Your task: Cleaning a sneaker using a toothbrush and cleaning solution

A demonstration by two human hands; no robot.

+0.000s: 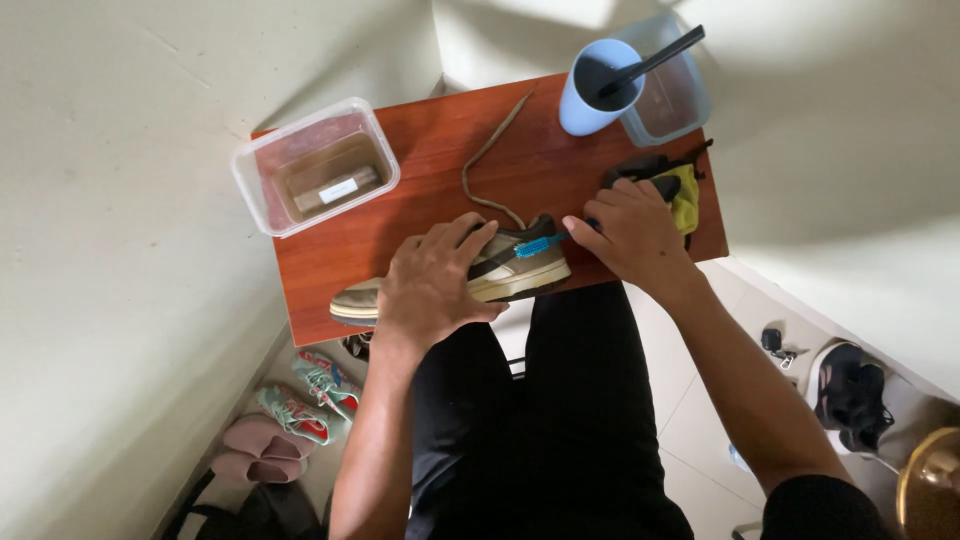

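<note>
- Lying on the floor at the far left, below the worktop (pixel 330 280), are a pair of pink slippers (pixel 255 450) and a pair of teal sneakers (pixel 305 395)
- A clear plastic tub (pixel 315 165) sits on the worktop's left corner, with brownish water and a small bar inside
- The left hand (pixel 435 285) presses down flat on the tan and brown sneaker (pixel 500 270), its grip spread over the shoe's middle, fingers draped across the tongue area
- The sneaker lies along the near edge of the reddish-brown worktop, toe pointing left (the heel sits under the brush)
- A loose brown lace (pixel 485 160) trails from the shoe up across the worktop
- A blue-bristled brush (pixel 535 245) touches the sneaker's heel collar
- The right hand (pixel 630 235) holds the brush handle, its grip pinched closed around it, just right of the shoe
- A light blue cup (pixel 590 90) with a dark stick in it stands at the back, touching a second clear tub (pixel 675 100)
- A yellow and black cloth (pixel 680 190) lies just behind the right hand
- A black shoe (pixel 850 395) rests on the floor at far right
</note>
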